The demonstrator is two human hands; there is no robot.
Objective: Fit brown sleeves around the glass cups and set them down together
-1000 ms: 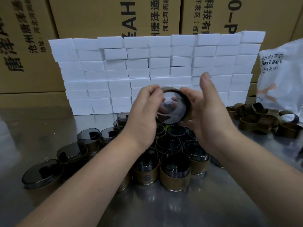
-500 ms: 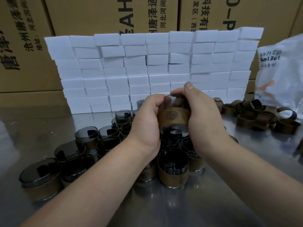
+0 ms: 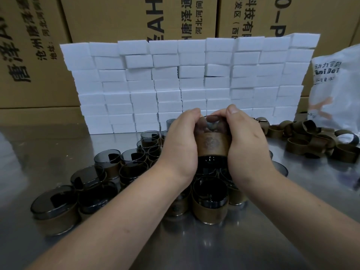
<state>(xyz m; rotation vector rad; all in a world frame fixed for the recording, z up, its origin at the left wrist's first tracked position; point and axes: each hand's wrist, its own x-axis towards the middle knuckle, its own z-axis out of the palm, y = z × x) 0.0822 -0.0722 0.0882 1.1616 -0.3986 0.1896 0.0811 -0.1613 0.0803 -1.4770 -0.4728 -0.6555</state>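
Both hands, left hand (image 3: 180,142) and right hand (image 3: 248,141), grip one glass cup (image 3: 211,125) held above the sleeved cups (image 3: 210,201) at counter centre, seating its brown sleeve (image 3: 212,143). Next: probably set it beside them.

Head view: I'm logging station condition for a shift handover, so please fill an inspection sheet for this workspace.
Surface: reflective metal table.
Job's things: glass cup wearing a brown sleeve, held above the sleeved cups grouped on the table; loose sleeves heaped at right.
Clutter: white printed bag at right.
Grippers: left hand and right hand both grip the held cup.
Cables: nothing seen.
Surroundings: stacked white foam blocks, cardboard boxes behind.
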